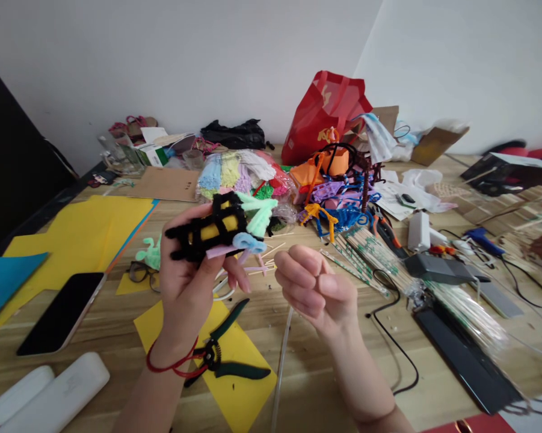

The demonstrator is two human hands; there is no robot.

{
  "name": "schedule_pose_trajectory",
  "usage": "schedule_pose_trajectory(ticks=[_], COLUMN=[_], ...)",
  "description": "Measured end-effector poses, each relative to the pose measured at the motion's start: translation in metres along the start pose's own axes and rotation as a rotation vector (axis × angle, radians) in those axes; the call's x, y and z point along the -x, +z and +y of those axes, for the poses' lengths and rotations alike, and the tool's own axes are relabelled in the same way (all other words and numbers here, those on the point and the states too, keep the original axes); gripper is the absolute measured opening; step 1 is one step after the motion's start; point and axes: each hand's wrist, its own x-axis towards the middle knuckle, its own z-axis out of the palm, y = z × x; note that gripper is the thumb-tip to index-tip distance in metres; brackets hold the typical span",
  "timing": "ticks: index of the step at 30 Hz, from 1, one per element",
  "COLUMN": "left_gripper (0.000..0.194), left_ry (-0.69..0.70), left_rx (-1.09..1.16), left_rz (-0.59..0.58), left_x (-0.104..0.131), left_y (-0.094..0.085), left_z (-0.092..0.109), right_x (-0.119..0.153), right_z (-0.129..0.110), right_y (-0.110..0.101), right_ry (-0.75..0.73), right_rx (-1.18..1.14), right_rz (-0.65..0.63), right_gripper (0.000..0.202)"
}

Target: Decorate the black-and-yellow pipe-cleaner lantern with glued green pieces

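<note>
Raised above the table, my left hand [184, 279] grips a small fuzzy pipe-cleaner craft [232, 219]. Black strips form its frame over yellow panels, and mint green, pale blue and lilac pieces stick out at its right end. My right hand [313, 285] is apart from it, a little to the right, with fingers curled and the thumb pressed to the index finger. Whatever is in that pinch, if anything, is too small or hidden. Below the hands, green-handled pruning shears [232, 367] lie with handles spread on a yellow sheet [248, 400].
At left are a phone [63, 313], white cases [67, 391] and yellow paper [81, 231]. Bagged pipe cleaners [234, 171], orange and blue pieces and a red bag [322, 114] stand behind. Right are pliers [388, 234], wooden sticks [374, 255], a blue glue gun [483, 240] and cables.
</note>
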Motion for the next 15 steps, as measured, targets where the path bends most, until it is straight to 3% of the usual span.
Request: schedule_pose_trajectory(ticks=[5,10,15], left_gripper=[0.032,0.032,0.038], left_ry=[-0.008,0.002,0.152], left_rx=[0.003,-0.013,-0.214], left_rz=[-0.017,-0.034,0.006], left_x=[0.0004,0.0009,0.0052], left_y=[0.0,0.0011,-0.0019], left_z=[0.0011,0.0014,-0.004], right_x=[-0.0003,-0.0001,0.0014], right_z=[0.0006,0.0037,0.0041], right_y=[0.0,-0.0008,-0.0016], right_ry=[0.005,-0.035,-0.11], right_rx=[0.014,0.084,0.141], right_rz=[-0.046,0.024,0.101], right_gripper=[0.034,0.045,0.041])
